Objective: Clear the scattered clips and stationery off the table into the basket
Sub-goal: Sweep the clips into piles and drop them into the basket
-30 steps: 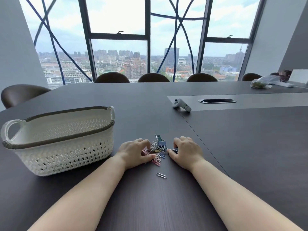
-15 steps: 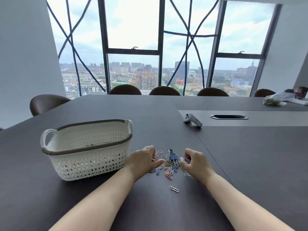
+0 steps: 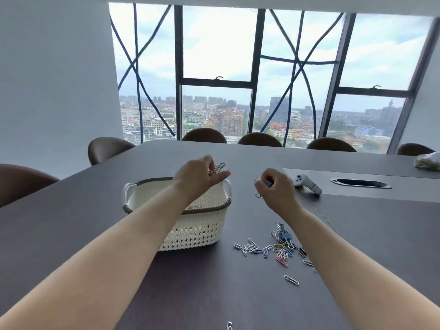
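Head view: fingers of my left hand (image 3: 198, 176) pinch a bunch of clips (image 3: 218, 167) over the basket (image 3: 197, 234), centre frame. My right hand (image 3: 277, 190) curls round a blue clip (image 3: 267, 183), a paper clip (image 3: 257, 194) dangling below. Loose clips (image 3: 273, 248) lie on the table (image 3: 369, 246), lower right of the basket.

No text can be read; the dark marking on the white controller (image 3: 308, 183) is too small.

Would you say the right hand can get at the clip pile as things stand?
Probably, yes: nothing covers the clip pile, which lies beside the right forearm, but the right hand now grips clips.
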The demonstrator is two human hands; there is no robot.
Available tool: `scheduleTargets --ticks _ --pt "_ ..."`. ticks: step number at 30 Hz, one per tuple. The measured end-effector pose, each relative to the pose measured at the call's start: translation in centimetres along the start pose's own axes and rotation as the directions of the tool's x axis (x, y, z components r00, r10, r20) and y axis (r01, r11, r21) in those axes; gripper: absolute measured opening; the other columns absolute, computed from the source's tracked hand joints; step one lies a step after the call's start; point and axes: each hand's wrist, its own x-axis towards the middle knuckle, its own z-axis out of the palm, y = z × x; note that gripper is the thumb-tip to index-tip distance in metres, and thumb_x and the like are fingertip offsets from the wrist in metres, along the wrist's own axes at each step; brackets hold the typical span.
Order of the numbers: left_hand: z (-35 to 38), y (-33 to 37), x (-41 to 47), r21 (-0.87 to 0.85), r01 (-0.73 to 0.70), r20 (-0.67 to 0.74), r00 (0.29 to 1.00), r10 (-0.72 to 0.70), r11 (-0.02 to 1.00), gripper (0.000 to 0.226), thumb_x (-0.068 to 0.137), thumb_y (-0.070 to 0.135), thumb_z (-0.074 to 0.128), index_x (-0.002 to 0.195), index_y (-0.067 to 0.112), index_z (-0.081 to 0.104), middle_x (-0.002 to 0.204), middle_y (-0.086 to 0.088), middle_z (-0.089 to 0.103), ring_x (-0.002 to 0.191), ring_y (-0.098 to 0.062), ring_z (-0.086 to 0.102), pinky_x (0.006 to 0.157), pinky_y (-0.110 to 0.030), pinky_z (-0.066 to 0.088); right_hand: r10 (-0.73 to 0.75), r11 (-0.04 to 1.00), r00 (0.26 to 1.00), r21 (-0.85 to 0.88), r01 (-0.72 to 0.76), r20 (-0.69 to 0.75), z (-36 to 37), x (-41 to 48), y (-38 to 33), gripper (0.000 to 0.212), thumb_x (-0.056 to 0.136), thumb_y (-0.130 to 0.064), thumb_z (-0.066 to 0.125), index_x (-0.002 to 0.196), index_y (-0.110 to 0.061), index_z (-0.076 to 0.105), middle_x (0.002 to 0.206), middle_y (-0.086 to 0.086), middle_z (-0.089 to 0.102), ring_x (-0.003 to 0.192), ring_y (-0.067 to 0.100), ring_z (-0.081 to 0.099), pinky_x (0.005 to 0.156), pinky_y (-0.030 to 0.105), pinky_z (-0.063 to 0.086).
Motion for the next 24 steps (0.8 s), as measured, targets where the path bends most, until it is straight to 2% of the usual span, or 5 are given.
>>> scheduleTargets --ticks 4,8,17,22,24 --pt "-0.3 -6.0 -0.3 0.121 0.068 0.238 0.967 -0.095 0.99 0.043 0.08 0.052 0.06 0.099 0.013 0.057 0.101 -0.005 0.063 0.086 -0.018 0.058 0.075 -0.03 0.049 -0.053 0.998 0.997 0.036 0.051 0.056 2.8 0.6 -2.9 0.032 0.082 -0.017 0.059 0.057 -0.015 0.04 0.053 -0.004 0.039 0.051 0.008 0.034 0.046 0.012 0.03" --pt "-0.2 -8.2 -0.9 0.159 0.04 0.39 0.915 -0.1 0.986 0.026 0.086 0.039 0.06 0.104 0.021 0.065 0.114 0.001 0.056 0.101 -0.014 0.054 0.089 -0.028 0.044 -0.097 0.993 0.99 0.078 0.089 0.106 5.3 1.1 -4.9 0.027 0.084 -0.019 0.058 0.062 -0.011 0.044 0.054 -0.005 0.041 0.051 0.007 0.036 0.046 0.011 0.029" --pt "-1.1 -9.6 -1.0 0.027 -0.015 0.302 0.953 0.006 1.0 0.017 0.083 0.009 0.065 0.091 0.024 0.067 0.081 0.013 0.065 0.077 -0.004 0.062 0.085 -0.029 0.052 -0.138 0.989 0.976 0.078 0.126 0.171 8.9 1.9 -5.5 0.025 0.087 -0.023 0.055 0.067 -0.01 0.046 0.058 -0.003 0.045 0.057 0.015 0.041 0.057 0.027 0.035" --pt "-2.2 -9.8 -2.4 0.04 -0.049 0.259 0.965 0.037 0.998 0.014 0.079 0.014 0.069 0.086 0.026 0.067 0.079 0.013 0.062 0.072 -0.002 0.057 0.068 -0.01 0.045 -0.176 0.983 0.964 0.092 0.16 0.199 10.9 2.3 -5.6 0.021 0.087 -0.026 0.056 0.072 -0.02 0.043 0.061 -0.008 0.046 0.056 0.013 0.043 0.059 0.031 0.04" --pt "-2.5 -10.2 -3.2 0.022 -0.036 0.186 0.982 0.032 0.999 0.013 0.08 0.022 0.068 0.077 0.035 0.064 0.075 0.017 0.061 0.071 -0.004 0.058 0.073 -0.023 0.05 -0.184 0.983 0.95 0.066 0.172 0.252 11.5 2.6 -5.4 0.017 0.086 -0.038 0.057 0.08 -0.026 0.046 0.066 -0.011 0.051 0.062 0.015 0.052 0.064 0.037 0.05"
